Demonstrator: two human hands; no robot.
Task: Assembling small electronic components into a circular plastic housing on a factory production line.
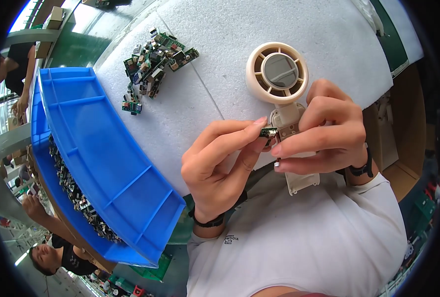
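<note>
My left hand [220,166] pinches a small green circuit board [268,132] between thumb and forefinger, at the side of a handheld fan's opened handle. The cream fan [277,73] lies with its round, spoked head pointing away from me and its handle [287,115] toward me. My right hand [329,128] is closed around the handle from the right, its fingertips close to the board. Thin dark and red wires show between both hands, and a small silvery tip [277,164] sticks out below the right fingers. The handle's inside is partly hidden by my fingers.
A heap of green circuit boards [153,64] lies on the white foam sheet [210,29]. Left of it stands a blue plastic bin [116,148] with many more boards inside. A cardboard box [403,133] is at the right. Other people [56,257] work at the far left.
</note>
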